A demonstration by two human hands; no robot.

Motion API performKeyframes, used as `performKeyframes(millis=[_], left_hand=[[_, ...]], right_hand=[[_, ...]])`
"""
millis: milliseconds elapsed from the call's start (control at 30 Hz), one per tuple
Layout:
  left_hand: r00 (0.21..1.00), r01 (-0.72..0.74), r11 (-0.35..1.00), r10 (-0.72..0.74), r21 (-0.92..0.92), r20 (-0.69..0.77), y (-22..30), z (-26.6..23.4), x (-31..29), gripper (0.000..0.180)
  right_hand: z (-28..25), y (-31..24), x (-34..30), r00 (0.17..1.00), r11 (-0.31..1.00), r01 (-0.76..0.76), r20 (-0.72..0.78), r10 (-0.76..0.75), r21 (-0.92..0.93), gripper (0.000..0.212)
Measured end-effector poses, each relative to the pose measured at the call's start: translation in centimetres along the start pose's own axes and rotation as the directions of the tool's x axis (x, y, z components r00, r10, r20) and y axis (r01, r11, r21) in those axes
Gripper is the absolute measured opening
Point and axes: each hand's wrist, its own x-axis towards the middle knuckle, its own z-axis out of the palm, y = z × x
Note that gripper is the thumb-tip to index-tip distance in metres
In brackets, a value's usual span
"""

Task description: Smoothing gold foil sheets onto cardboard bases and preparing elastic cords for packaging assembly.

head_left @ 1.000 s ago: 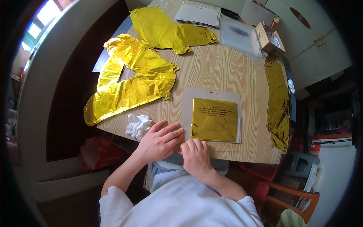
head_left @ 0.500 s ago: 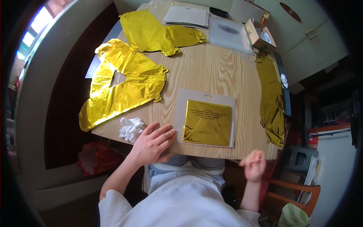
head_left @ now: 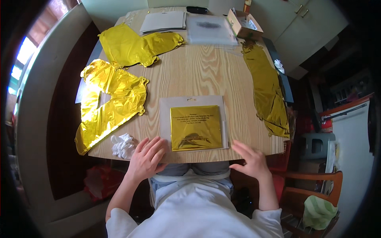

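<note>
In front of me at the table's near edge lies a flat packet [head_left: 195, 133], a folded gold foil balloon on a pale card under clear plastic, with dark print on it. My left hand [head_left: 147, 157] rests at the table edge just left of the packet, fingers stretched out and holding nothing. Beside it on the left sits a crumpled white tissue-like bundle [head_left: 123, 146]. To the packet's right is my right hand [head_left: 251, 159], empty, its fingers spread and slightly blurred, close to the packet's corner without gripping it.
Unfolded gold foil balloons lie at the left [head_left: 115, 93], far left [head_left: 131, 45] and right [head_left: 266, 87] of the wooden table [head_left: 198, 71]. Toward the back are stacked white cards [head_left: 163, 21], clear plastic sleeves [head_left: 210, 29] and a small box [head_left: 244, 24]. A wooden chair [head_left: 313, 176] stands at right.
My right hand has come up and leftward to the table edge, its curled fingers now spread. The view has shifted, and my left hand stays left of the packet.
</note>
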Motion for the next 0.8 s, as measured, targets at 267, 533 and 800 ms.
performKeyframes(millis=[267, 533, 800], left_hand=[[0.998, -0.06, 0.998, 0.059, 0.021, 0.019, 0.3, -0.3, 0.5, 0.043], [0.993, -0.091, 0.996, 0.089, -0.019, -0.08, 0.5, 0.5, -0.1, 0.031], [0.995, -0.062, 0.998, 0.063, 0.011, -0.076, 0.8, 0.3, -0.1, 0.042]], right_hand=[[0.9, 1.0, 1.6, 0.983, 0.975, 0.166, 0.103, -0.152, -0.148, 0.064], [1.3, 0.8, 0.9, 0.981, 0.968, 0.191, 0.071, -0.182, -0.165, 0.059], [3.0, 0.6, 0.8, 0.963, 0.944, 0.246, -0.059, -0.264, -0.218, 0.054]])
